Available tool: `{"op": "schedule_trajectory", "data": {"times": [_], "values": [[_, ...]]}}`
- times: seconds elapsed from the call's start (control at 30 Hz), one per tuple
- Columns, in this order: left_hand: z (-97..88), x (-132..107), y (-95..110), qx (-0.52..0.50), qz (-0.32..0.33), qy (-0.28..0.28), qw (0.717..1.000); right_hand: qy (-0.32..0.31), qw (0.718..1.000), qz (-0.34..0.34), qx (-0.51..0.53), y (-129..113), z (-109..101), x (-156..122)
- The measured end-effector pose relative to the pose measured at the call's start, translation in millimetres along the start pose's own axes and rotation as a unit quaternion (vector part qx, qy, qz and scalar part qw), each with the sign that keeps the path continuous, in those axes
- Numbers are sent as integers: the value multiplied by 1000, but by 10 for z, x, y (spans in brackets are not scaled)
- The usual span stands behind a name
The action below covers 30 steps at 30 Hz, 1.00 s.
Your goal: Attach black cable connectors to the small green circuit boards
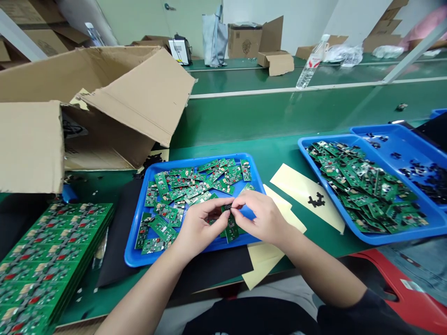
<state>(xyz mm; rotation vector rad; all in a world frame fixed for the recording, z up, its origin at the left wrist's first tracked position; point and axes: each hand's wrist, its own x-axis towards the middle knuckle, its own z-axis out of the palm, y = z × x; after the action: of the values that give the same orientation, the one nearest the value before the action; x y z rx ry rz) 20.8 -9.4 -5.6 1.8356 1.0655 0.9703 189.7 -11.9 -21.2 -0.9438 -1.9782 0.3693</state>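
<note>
Over the near right part of a blue tray [134, 228], my two hands meet in a pinch. A small green circuit board [231, 229] hangs upright below the fingertips, and a small black piece [228, 206] shows at its top end. My left hand [202, 225] is closed on the board's upper end, thumb against the black piece. From the other side, my right hand [261, 216] closes thumb and finger on the black piece. The fingers hide how the two parts join. Loose circuit boards [195, 188] lie jumbled in the tray beneath.
Stacked board panels [52, 256] stand at the left, below an open cardboard box [139, 93]. Yellow paper sheets [289, 181] carry black pieces [316, 200]. A second blue tray [349, 232] of boards stands right, beside another tray [401, 135] with black parts. A water bottle [310, 65] stands behind.
</note>
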Motion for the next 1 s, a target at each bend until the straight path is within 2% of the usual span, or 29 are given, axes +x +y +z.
{"op": "schedule_trajectory", "data": {"times": [0.13, 0.33, 0.47, 0.7, 0.9, 1.0], "values": [[10, -19, -35, 34, 12, 9, 999, -13, 1000, 6, -2, 12, -2, -4], [10, -25, -97, 107, 83, 27, 990, -33, 999, 16, -14, 47, 19, -16], [27, -25, -99, 125, 100, 29, 987, -38, 999, 20, -11, 55, 28, -23], [53, -38, -123, 85, 60, 48, 993, -35, 999, 28, -2, 35, 34, -22], [21, -34, -123, 49, 9, 76, 996, 23, 995, 100, 20, 42, 82, -50], [21, -34, -125, 43, 7, 84, 996, 17, 998, 62, 4, 47, 75, -30]]}}
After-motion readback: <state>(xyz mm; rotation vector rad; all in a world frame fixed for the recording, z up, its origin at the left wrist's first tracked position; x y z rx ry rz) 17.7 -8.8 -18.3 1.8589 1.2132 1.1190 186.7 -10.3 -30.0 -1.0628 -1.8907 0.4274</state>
